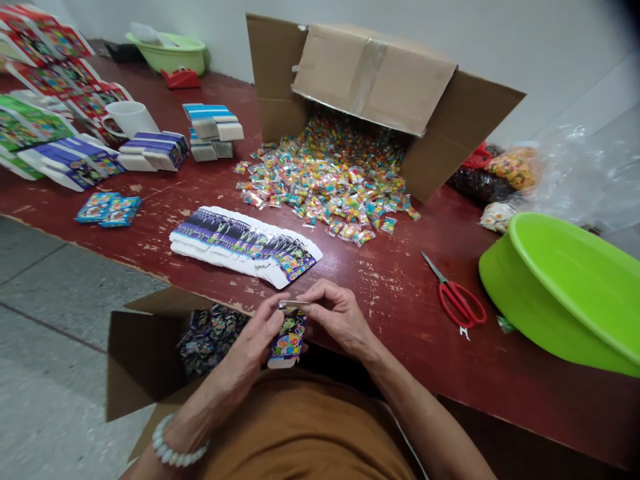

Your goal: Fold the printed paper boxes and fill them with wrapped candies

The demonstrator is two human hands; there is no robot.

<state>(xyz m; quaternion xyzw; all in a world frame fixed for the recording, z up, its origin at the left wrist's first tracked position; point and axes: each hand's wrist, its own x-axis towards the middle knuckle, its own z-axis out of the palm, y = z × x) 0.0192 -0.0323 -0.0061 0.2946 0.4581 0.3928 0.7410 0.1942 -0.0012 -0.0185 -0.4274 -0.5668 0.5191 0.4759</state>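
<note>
Close to my body, a small printed candy box [289, 339] in purple and black is held at the table's front edge. My left hand [260, 333] grips its left side, fingers wrapped round it. At its top flap, my right hand [334, 313] pinches the pale cardboard edge. What the box contains cannot be seen. Just beyond my hands lies a fanned row of flat purple candy boxes [245, 241]. Behind that row, a heap of wrapped candies [330, 183] spills from a large cardboard box [370, 80] lying on its side.
Red-handled scissors [456, 300] and a green basin [565, 293] are at the right. Below the table edge, an open carton [145, 360] holds many dark packets [213, 337]. Small blue boxes [109, 209], a white mug [131, 120] and stacked cartons [55, 60] stand left.
</note>
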